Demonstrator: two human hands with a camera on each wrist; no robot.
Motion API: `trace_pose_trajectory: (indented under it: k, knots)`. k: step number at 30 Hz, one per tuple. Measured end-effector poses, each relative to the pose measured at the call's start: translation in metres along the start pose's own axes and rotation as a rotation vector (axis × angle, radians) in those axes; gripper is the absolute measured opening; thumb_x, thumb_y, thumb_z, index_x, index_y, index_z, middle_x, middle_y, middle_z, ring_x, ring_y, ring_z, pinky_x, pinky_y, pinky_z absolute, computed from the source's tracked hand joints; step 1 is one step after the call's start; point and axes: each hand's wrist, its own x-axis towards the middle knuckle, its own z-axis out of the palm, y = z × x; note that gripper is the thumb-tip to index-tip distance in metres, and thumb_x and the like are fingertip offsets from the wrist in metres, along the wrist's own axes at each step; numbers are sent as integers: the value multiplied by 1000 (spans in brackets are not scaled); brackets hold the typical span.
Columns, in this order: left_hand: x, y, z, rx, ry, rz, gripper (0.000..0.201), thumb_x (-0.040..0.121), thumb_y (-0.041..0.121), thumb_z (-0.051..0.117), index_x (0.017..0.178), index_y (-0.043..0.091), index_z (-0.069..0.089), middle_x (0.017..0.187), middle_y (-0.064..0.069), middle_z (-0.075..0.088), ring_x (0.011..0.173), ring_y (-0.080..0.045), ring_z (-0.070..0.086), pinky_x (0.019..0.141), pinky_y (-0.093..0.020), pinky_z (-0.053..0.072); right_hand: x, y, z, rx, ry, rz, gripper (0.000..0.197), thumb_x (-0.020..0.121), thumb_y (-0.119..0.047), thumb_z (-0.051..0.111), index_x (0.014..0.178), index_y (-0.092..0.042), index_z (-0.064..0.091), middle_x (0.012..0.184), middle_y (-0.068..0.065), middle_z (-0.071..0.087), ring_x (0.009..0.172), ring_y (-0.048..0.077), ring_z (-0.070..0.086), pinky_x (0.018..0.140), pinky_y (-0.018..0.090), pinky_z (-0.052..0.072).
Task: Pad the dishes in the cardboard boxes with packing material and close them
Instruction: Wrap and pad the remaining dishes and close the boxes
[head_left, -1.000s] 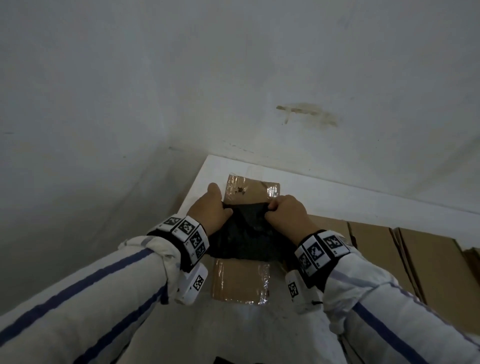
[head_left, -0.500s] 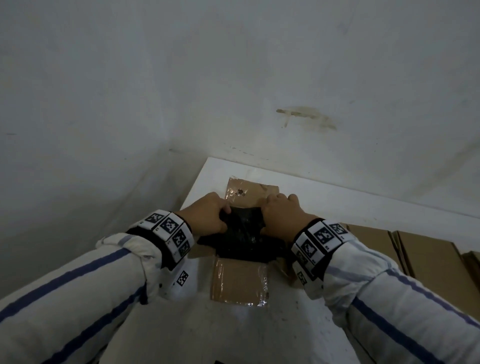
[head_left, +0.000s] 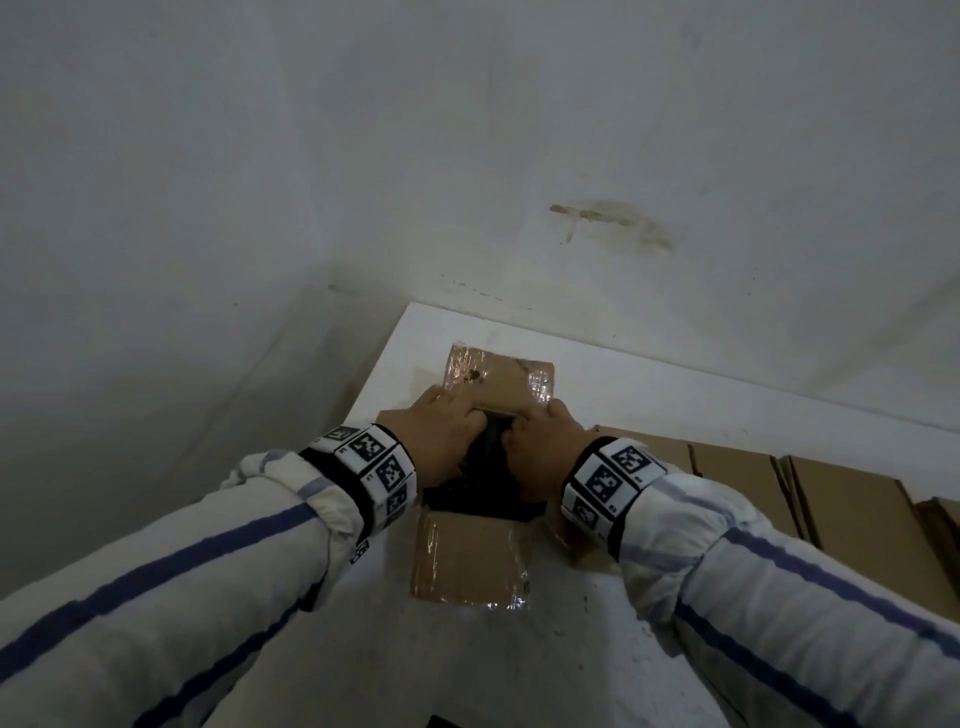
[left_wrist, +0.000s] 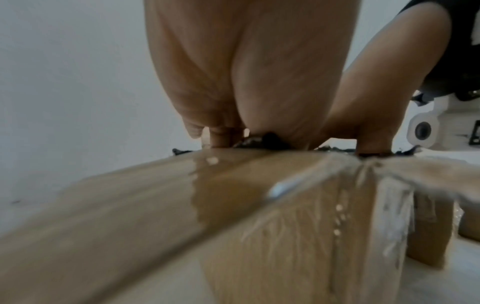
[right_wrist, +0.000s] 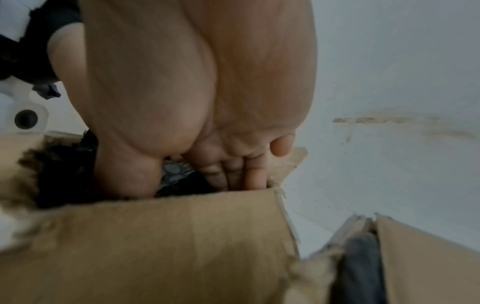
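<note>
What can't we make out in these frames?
- Dishes: hidden in every view under the black packing material and both hands.
- Left hand fingertips: head view, buried in the padding.
- Right hand grip: head view, fingers tucked under.
- Box side: left wrist view, blurred.

The head view looks steeply down from above at the small brown cardboard box (head_left: 470, 558) on the white surface (head_left: 649, 395), with grey walls behind. The left wrist view sits very close, low against the box's taped side (left_wrist: 182, 205); the right wrist view looks along the fingers (right_wrist: 233, 174) into its opening. All three views share the box.
</note>
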Motion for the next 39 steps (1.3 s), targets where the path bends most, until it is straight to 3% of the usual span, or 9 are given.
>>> trace_pose_trajectory:
  k: [4,9,12,18,23,27,30,35,39]
  knots:
    - [-5,0,10,29,4,-29,19,90,22,45,105,12,51,113,-9,44,114,-28,38,87,-44,47,1,1,2,39,14,9,47,89,-44,53,126,-17,49,125,4,53,117,25,43,100,38,28]
    - [-10,-11,-10,-9,-262,2,44,83,28,57,124,16,50,132,-5,37,121,-25,39,114,-42,23,-3,13,9,151,-89,18,65,63,-52,73,118,-28,47,115,-3,56,114,23,44,95,44,29]
    - [-8,-6,-17,143,-292,9,54,78,34,66,127,19,49,132,-6,37,121,-26,37,112,-41,20,-5,10,7,52,-44,-2,64,70,-50,69,122,-22,46,117,-1,55,113,23,44,97,41,27]
    - [-12,16,0,288,-101,-79,57,80,29,63,131,13,41,132,-13,40,125,-34,35,114,-58,2,-6,-9,10,93,90,56,38,92,-26,47,127,-13,42,127,9,51,117,29,46,99,39,31]
    - [-18,10,9,209,9,-128,50,80,32,58,125,17,44,129,-9,45,122,-30,39,115,-56,8,-11,7,-11,277,-58,58,44,82,-33,64,120,-15,49,118,6,53,112,27,52,97,40,33]
    - [-18,9,18,156,55,-150,49,82,40,56,125,18,44,129,-6,45,121,-29,41,113,-52,13,-8,-8,-18,464,-53,59,72,75,-44,72,129,-11,38,121,11,47,107,29,55,86,39,46]
    - [-17,8,26,134,101,-151,50,81,44,58,122,19,46,128,-4,44,120,-28,41,112,-50,16,1,-28,-6,403,16,116,61,79,-41,68,125,-12,40,119,11,47,101,29,57,90,48,48]
    - [-24,-15,17,-341,73,-25,42,69,35,63,107,17,61,122,-2,53,115,-24,47,99,-29,33,0,-28,1,434,12,97,67,81,-41,66,132,-10,36,125,16,41,107,34,55,96,54,43]
    - [-48,-43,12,-725,257,-351,42,86,5,53,128,11,50,136,-10,45,127,-25,42,107,-29,31,-6,-7,-21,463,-45,14,60,83,-36,66,132,-8,43,130,15,42,112,31,53,86,33,46]
